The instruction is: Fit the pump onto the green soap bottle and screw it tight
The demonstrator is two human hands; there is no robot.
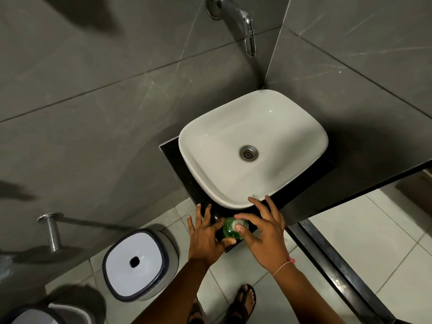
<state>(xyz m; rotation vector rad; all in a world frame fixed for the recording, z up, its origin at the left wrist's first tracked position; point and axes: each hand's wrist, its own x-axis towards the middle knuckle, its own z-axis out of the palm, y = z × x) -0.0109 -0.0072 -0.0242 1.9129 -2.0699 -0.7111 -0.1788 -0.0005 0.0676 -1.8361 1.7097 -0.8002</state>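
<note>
Head view, big to small: white basin (pixel 253 146) sits on a dark surface (pixel 174 155) in the tiled corner, wall tap (pixel 243 22) above it, lidded bin (pixel 136 263) on the floor below left. Green soap bottle (pixel 231 229) stands upright at the near corner of the surface, just in front of the basin rim.

Left hand (pixel 204 237) wraps the bottle body from the left, thumb under the near side, fingers loosely curled, steadying it. Right hand (pixel 264 232) comes over from the right, fingers spread, thumb and forefinger pinching the pale pump (pixel 238 223) on the neck.

Looks like the screw-down step: pump seems already seated, but how far it's threaded can't be told from above. Next move calls for a firm left-hand hold while the right twists the collar clockwise, keeping it square to avoid cross-threading.
</note>
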